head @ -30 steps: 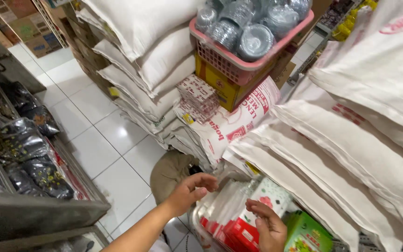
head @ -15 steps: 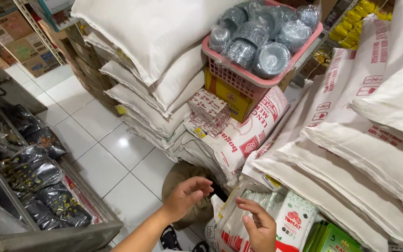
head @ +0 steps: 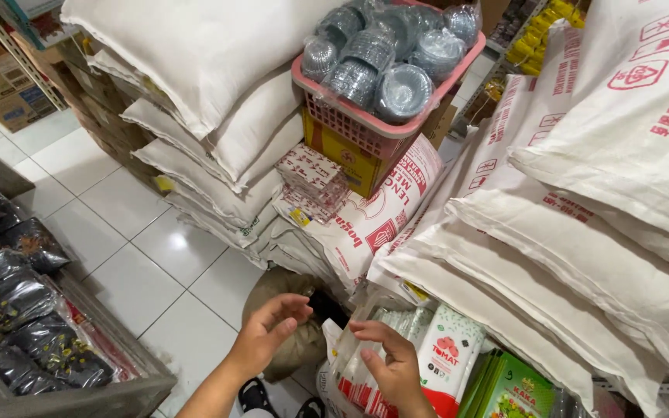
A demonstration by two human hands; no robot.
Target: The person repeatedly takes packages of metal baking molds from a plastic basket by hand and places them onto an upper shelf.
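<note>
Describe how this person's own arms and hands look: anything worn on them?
Both are bare. The left hand and its forearm show no sleeve, glove, watch or ring. The right hand has bare fingers too; its wrist is cut off by the frame edge.

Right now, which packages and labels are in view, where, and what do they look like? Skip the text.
Stacked white woven sacks, right: red printed markings.
Pink plastic basket, top centre: clear-wrapped foil cups.
Yellow cardboard box, under the basket.
Red-patterned white packets, stacked beside it.
White-and-red pouch, by right hand.
Green packet, bottom right.
Dark bagged goods, left shelf.
</note>
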